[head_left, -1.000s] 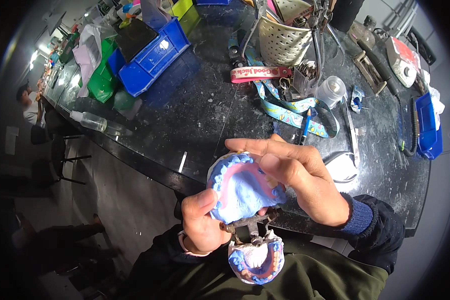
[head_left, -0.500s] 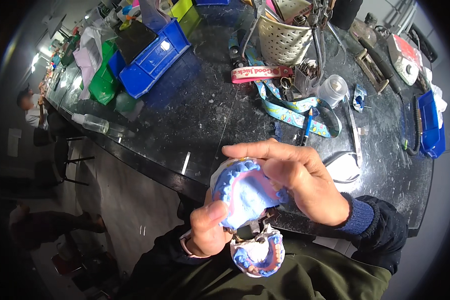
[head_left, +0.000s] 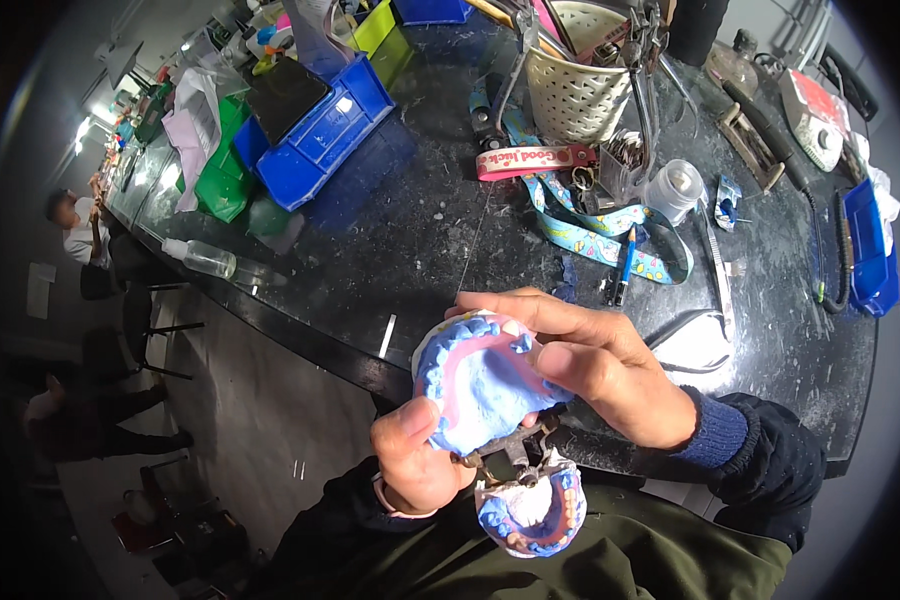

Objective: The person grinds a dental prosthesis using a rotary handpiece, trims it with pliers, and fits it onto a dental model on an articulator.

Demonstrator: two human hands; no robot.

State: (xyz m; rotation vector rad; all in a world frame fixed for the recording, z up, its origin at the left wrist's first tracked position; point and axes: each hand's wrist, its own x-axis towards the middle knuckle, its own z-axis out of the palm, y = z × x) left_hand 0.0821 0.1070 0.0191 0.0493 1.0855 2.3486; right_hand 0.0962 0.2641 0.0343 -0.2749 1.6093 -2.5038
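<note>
A dental cast [head_left: 485, 385] with a pale blue palate, a pink gum band and blue tooth-like pieces faces up in front of me. My left hand [head_left: 415, 465] grips its left side, thumb pressed on the blue edge. My right hand [head_left: 615, 370] closes round its right side; the index finger lies along the far rim and the thumb rests by a small blue piece beside one whitish tooth. A metal hinge [head_left: 518, 458] joins it to a second dental cast [head_left: 535, 520], which hangs open over my lap with pink gums and pale and blue teeth.
On the black worktop [head_left: 370, 270] stand a white woven basket [head_left: 575, 100] of tools, blue bins [head_left: 315, 150], a clear bottle [head_left: 198, 258] and a small clear jar [head_left: 673, 188]. A patterned lanyard [head_left: 595, 240] and a blue pencil [head_left: 626, 268] lie beyond my right hand. Another person [head_left: 82, 230] sits far left.
My right thumb has drawn back from the front of the upper cast, so a whitish tooth and a small blue piece show. The cast has tilted slightly, and the whole view has shifted a little.
</note>
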